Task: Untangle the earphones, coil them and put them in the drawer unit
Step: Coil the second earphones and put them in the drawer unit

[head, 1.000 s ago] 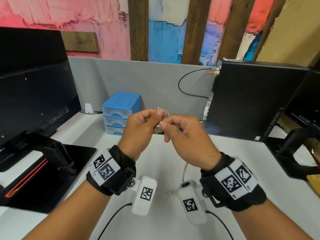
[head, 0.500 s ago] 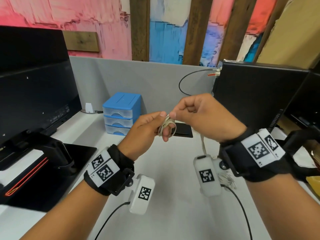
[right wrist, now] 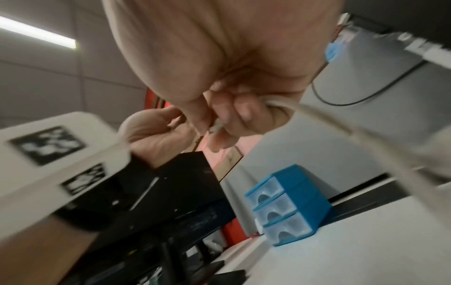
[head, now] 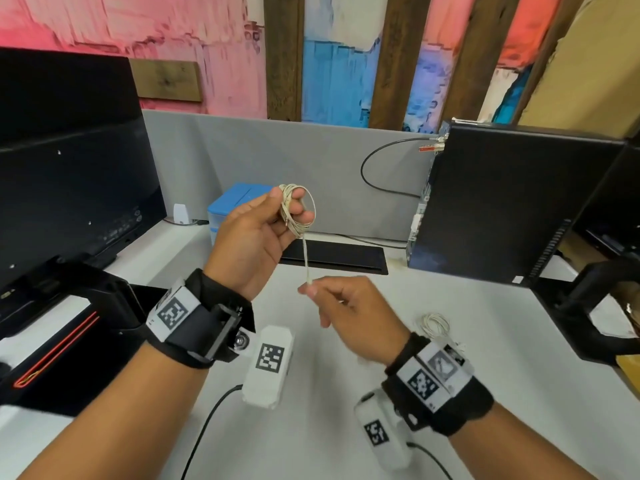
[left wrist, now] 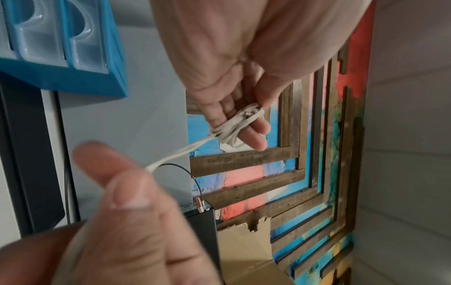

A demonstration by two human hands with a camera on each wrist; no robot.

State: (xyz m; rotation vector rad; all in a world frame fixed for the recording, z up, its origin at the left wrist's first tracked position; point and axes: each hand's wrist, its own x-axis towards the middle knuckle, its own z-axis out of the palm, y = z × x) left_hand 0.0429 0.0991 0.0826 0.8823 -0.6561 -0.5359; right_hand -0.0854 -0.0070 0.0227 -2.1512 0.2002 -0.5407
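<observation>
White earphones (head: 296,209) are wound in a small coil round the fingers of my left hand (head: 263,230), raised above the desk; the coil (left wrist: 234,125) shows on two fingertips in the left wrist view. A short free tail (head: 306,261) hangs straight down from the coil. My right hand (head: 341,306), lower and nearer me, pinches the tail's end between thumb and forefinger (left wrist: 122,173). The blue drawer unit (head: 235,202) stands behind my left hand by the grey partition, its three clear drawers (right wrist: 280,210) closed.
A second coiled white cable (head: 434,325) lies on the white desk (head: 346,427) by my right wrist. A black monitor (head: 69,174) and stand fill the left. A black computer case (head: 512,202) stands right, a flat black device (head: 339,254) behind my hands.
My left hand has risen with the coil and turned palm towards me. My right hand has dropped from above the coil to below it, drawing the tail down.
</observation>
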